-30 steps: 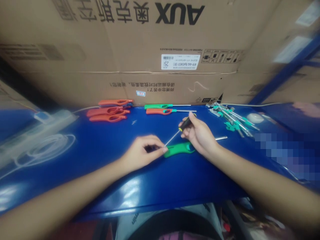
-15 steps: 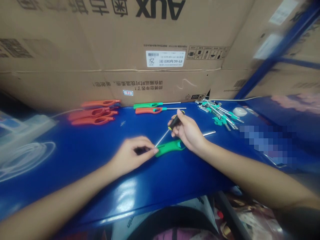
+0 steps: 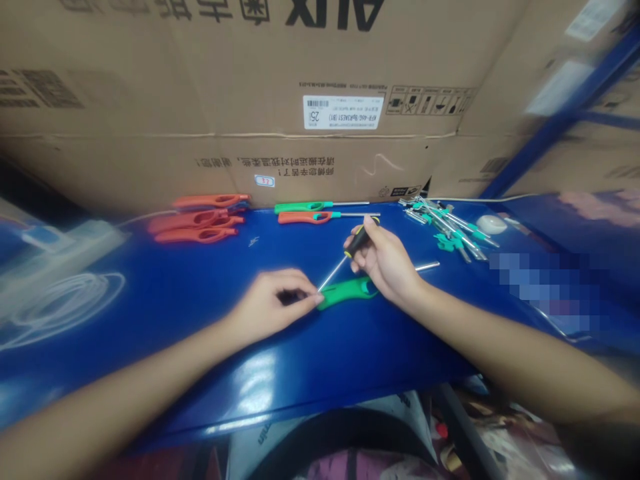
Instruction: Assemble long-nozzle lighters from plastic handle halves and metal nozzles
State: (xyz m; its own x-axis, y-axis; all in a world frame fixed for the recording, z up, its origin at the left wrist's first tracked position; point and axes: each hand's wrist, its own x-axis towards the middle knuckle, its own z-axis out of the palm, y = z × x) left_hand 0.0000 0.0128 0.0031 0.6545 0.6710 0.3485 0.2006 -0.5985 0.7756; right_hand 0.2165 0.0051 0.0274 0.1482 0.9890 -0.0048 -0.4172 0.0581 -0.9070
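A green lighter handle (image 3: 345, 291) lies on the blue table (image 3: 200, 280) in the middle. My left hand (image 3: 273, 307) pinches its left end, fingers closed on it. My right hand (image 3: 387, 262) grips a small screwdriver (image 3: 345, 257) with a black and yellow handle. The thin shaft slants down to the left, its tip at the handle's left end beside my left fingertips. A metal tube (image 3: 427, 267) sticks out to the right past my right hand.
Several orange lighter handles (image 3: 200, 217) lie at the back left. A green and an orange long lighter (image 3: 320, 213) lie at the back middle. A heap of teal and metal parts (image 3: 450, 227) sits back right. A big cardboard box (image 3: 280, 100) walls the back. Clear tubing (image 3: 60, 300) lies left.
Both hands keep their hold on the green handle and the screwdriver. Only the camera view has shifted slightly.
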